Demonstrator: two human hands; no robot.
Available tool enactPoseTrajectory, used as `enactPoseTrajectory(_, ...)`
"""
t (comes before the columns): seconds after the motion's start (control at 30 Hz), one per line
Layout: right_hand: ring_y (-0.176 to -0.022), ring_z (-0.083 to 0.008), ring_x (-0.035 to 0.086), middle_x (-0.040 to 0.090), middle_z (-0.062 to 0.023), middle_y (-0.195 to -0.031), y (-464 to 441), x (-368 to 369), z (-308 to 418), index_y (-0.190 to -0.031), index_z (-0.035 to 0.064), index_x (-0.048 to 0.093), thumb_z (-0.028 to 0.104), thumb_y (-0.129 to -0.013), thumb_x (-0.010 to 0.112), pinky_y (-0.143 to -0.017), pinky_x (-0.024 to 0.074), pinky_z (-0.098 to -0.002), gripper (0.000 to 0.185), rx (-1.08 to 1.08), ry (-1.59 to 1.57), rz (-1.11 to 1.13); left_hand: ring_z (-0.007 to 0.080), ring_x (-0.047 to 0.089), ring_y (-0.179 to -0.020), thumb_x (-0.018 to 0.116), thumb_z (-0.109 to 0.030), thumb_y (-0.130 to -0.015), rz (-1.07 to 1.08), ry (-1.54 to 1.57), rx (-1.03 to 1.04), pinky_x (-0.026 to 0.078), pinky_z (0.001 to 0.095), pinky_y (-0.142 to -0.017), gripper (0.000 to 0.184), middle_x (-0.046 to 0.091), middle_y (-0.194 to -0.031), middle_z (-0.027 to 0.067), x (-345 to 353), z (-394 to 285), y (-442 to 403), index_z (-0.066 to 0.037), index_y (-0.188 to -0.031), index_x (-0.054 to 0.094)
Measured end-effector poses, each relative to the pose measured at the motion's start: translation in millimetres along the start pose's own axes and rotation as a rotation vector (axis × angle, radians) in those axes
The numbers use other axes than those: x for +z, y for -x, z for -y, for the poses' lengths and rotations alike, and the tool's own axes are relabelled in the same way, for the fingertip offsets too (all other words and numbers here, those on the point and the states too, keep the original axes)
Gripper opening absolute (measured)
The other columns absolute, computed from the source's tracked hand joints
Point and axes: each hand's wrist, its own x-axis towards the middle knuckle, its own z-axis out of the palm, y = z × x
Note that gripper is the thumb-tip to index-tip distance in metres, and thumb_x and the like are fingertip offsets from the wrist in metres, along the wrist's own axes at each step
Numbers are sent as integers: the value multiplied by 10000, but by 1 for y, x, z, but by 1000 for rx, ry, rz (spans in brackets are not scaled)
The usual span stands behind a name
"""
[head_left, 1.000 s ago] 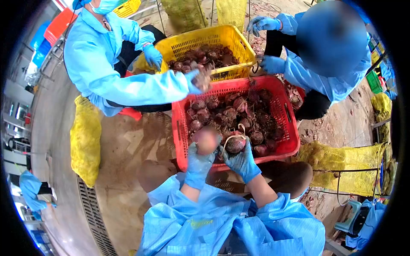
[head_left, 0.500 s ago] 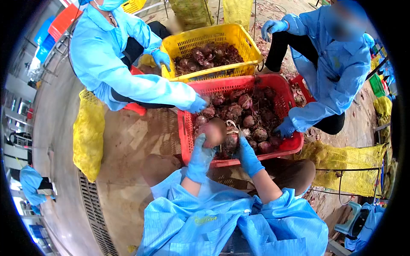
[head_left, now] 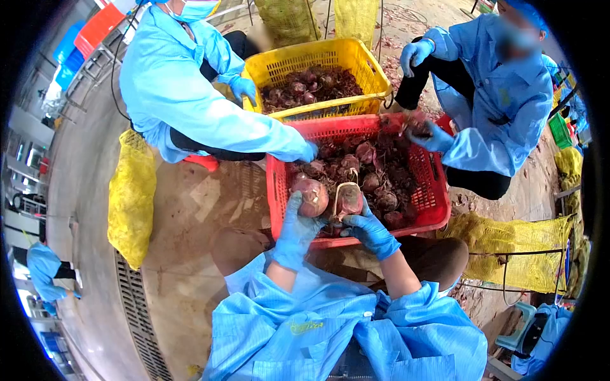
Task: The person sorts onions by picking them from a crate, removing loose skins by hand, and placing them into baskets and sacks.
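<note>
Since the earlier frame, a co-worker's hand (head_left: pixel 434 136) has risen from inside the red crate's (head_left: pixel 431 171) right end to above its far right corner, now with a shaggy onion (head_left: pixel 416 122). Our own hands work over the crate's near side. Our left hand (head_left: pixel 294 232) is cupped around a big onion (head_left: pixel 312 198); our right hand (head_left: pixel 375 236) grips a small onion (head_left: pixel 349 200) with a pale loop (head_left: pixel 349 184) round it.

We judge the big onion likeliest to drop: it sits high in our fingers, and loose skin could slide under the glove. The loop could slip or snag if we pull unevenly. Another co-worker's hand (head_left: pixel 307 152), over the crate's left side, is near enough to bump our left one. Skins shaken loose at the crate's far right corner could also fall onto its onions.
</note>
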Motion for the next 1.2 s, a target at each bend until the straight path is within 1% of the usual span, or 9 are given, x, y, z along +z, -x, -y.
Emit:
enactPoseTrajectory(0.3, -989, -169, 537, 546, -40, -1082, -13, 7, -4, -1236, 49, 429, 210, -752, 563, -839, 450, -302, 528, -374, -65, -246, 313, 520, -1064, 584, -483, -795, -25, -143, -16, 485, 518, -839, 621, 491, -1221, 111, 15, 11, 13, -127, -1269, 399)
enactPoseTrajectory(0.4, -986, -182, 540, 539, -52, -1066, -7, -12, -4, -1196, 59, 449, 227, -764, 568, -847, 453, -307, 478, -337, -351, -161, 333, 509, -1057, 544, -547, -774, 68, 65, -206, 467, 500, -848, 603, 513, -1197, 107, 22, 11, 12, -144, -1217, 470)
enactPoseTrajectory(0.57, -880, -176, 535, 541, -33, -1024, 59, -40, 55, -1079, 111, 521, 271, -820, 529, -777, 451, -294, 305, -792, -356, -247, 251, 566, -963, 548, -457, -801, 8, -46, 52, 495, 402, -812, 461, 588, -1115, 78, 35, 17, 10, -107, -1101, 540)
enactPoseTrajectory(0.83, -999, -162, 485, 468, -62, -1135, 348, -51, 277, -1254, 79, 362, 184, -772, 667, -886, 411, -285, 580, -1968, 730, -1417, 269, 563, -964, 675, -455, -716, -287, -25, -74, 526, 366, -770, 562, 559, -1130, 72, -18, 3, -10, -109, -1132, 524)
enactPoseTrajectory(0.9, -1024, -194, 478, 454, -99, -1176, 416, -93, 306, -1273, 58, 339, 170, -730, 719, -908, 398, -301, 673, -1887, 1117, -1890, 264, 563, -965, 666, -459, -725, -266, -67, -102, 529, 355, -760, 548, 561, -1126, 60, -6, 8, -12, -127, -1137, 526)
enactPoseTrajectory(0.97, -907, -224, 534, 526, -166, -1077, 467, -136, 308, -1332, 41, 314, 325, -783, 660, -837, 442, -332, 708, -1193, 1319, -2145, 228, 563, -937, 635, -457, -755, -230, -63, -166, 526, 339, -762, 479, 567, -1069, 37, 4, 13, -16, -145, -1106, 538)
enactPoseTrajectory(1.07, -935, -212, 543, 553, -127, -1122, 447, -138, 295, -1259, 32, 461, 218, -902, 499, -828, 438, -332, 405, -804, 1529, -1790, 205, 555, -870, 609, -427, -783, -116, -65, 28, 501, 369, -827, 358, 600, -962, 43, 16, 39, -33, -135, -986, 571)
enactPoseTrajectory(1.13, -1041, -196, 542, 563, -101, -1179, 364, -100, 269, -1237, 9, 490, 109, -897, 497, -943, 387, -303, 354, -1334, 1259, -1422, 238, 560, -930, 602, -495, -772, -47, -27, -150, 502, 393, -819, 476, 586, -1038, 53, 43, 44, -17, -140, -1082, 538)
enactPoseTrajectory(1.2, -1045, -175, 541, 586, -89, -1141, 287, -74, 223, -1150, -12, 559, 86, -887, 485, -943, 388, -302, 290, -1039, 1125, -1131, 261, 577, -947, 602, -562, -752, -93, -9, -237, 512, 410, -783, 603, 567, -1113, 67, 66, 53, -10, -141, -1169, 492)
